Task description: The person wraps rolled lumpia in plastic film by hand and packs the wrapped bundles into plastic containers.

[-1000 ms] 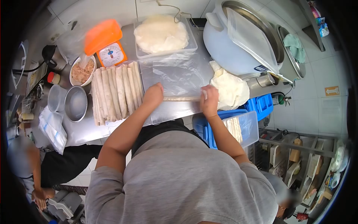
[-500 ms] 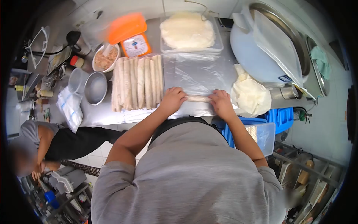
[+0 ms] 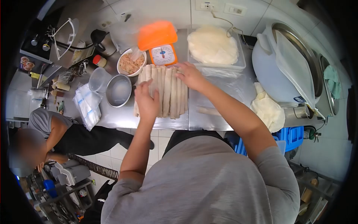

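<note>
A row of long pale uncooked spring rolls [image 3: 164, 93] lies side by side on the steel worktop. My left hand [image 3: 147, 102] rests on the left part of the row, thumb and fingers apart. At the row's upper right end my right hand [image 3: 191, 76] is stretched out, its fingers touching or just over the roll tips; I cannot tell which. One single spring roll [image 3: 209, 111] lies on the clear plastic sheet [image 3: 223, 89], below my right forearm.
Behind the row stand a kitchen scale [image 3: 163, 55], a bowl of minced filling [image 3: 131, 63] and a tub of wrapper sheets [image 3: 212, 44]. A metal bowl [image 3: 119, 90] sits left. A cloth-like pale heap [image 3: 267, 108] and a large tub [image 3: 274, 67] are right. Another person [image 3: 56, 130] is at left.
Both hands have left the ends of the single spring roll and moved left onto the row. That roll now lies alone on the plastic. The camera view has turned left.
</note>
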{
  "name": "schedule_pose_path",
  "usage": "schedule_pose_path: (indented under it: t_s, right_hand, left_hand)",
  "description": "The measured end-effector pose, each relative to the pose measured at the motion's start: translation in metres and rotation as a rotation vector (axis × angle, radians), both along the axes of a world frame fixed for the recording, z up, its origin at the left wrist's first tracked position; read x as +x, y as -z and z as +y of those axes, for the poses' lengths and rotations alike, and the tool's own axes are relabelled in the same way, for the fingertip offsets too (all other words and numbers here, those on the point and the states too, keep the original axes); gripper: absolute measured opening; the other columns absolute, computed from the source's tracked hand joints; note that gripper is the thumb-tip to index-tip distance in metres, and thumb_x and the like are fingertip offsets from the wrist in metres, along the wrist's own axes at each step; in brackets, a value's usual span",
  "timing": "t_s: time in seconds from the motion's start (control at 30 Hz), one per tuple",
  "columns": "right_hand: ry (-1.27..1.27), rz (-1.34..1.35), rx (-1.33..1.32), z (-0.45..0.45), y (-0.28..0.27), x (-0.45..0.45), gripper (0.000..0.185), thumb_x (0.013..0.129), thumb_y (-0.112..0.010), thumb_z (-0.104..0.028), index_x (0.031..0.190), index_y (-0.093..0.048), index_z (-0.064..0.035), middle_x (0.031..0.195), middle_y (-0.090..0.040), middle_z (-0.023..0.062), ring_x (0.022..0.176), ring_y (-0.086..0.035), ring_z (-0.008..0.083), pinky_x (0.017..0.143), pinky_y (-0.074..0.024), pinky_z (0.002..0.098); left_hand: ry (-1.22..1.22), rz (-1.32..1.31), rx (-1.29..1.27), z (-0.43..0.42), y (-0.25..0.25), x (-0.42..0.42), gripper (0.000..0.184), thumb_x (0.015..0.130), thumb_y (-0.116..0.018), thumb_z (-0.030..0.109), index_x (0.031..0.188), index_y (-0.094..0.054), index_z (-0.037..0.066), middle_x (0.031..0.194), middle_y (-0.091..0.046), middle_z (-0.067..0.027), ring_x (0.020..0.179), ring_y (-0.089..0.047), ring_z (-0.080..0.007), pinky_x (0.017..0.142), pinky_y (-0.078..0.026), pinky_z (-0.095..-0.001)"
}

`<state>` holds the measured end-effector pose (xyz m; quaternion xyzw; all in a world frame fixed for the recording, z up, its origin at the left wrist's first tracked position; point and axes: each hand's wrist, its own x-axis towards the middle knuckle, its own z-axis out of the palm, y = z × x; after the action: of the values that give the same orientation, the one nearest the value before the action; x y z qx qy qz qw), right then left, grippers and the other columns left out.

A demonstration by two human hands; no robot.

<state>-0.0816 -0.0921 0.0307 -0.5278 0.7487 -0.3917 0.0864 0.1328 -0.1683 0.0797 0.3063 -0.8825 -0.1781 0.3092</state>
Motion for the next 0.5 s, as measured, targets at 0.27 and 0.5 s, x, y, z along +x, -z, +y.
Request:
schedule_pose_path:
  t_s: [0.27, 0.5]
  right_hand:
    - [-0.119, -0.267, 0.193, -0.041, -0.026, 0.008, 0.029, 0.074, -0.081, -0.02, 0.089, -0.062, -0.0029, 0.106, -0.061, 0.0114, 0.092, -0.06, 0.0235, 0.079, -0.0502, 0.0321]
    - [0.187, -0.649, -0.325, 0.128, -0.096, -0.014, 0.025, 0.084, -0.071, -0.008, 0.107, -0.061, -0.0065, 0.093, -0.061, 0.0027, 0.085, -0.06, 0.0129, 0.072, -0.0518, 0.0267]
  left_hand:
    - [0.131, 0.096, 0.114, 0.026, 0.0, 0.017, 0.05, 0.078, -0.071, 0.011, 0.125, -0.056, 0.006, 0.118, -0.055, -0.0184, 0.115, -0.049, -0.037, 0.1, -0.038, -0.0451]
    - [0.485, 0.017, 0.947, 0.028, 0.025, -0.024, 0.045, 0.086, -0.07, 0.008, 0.129, -0.053, 0.006, 0.1, -0.063, -0.004, 0.085, -0.059, -0.0113, 0.079, -0.048, -0.0252]
